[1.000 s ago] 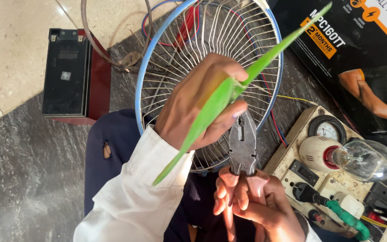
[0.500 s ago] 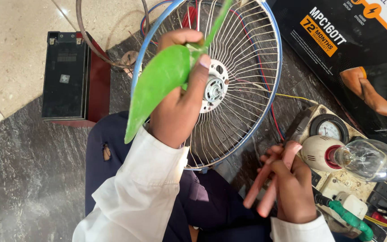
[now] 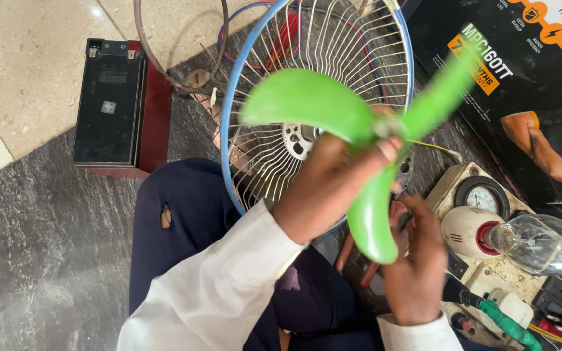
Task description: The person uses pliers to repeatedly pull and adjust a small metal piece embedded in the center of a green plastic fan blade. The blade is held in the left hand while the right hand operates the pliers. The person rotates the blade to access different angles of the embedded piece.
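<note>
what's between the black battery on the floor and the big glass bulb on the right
In the head view, between the black battery and the glass bulb stand the wire fan guard and the green fan blade, held by the left hand.

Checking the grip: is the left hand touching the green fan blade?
Touching. The head view shows the left hand with its fingers wrapped around the hub of the green fan blade, no gap between them.

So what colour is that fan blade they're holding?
Bright green: the fan blade in the left hand, clearest in the head view.
</note>
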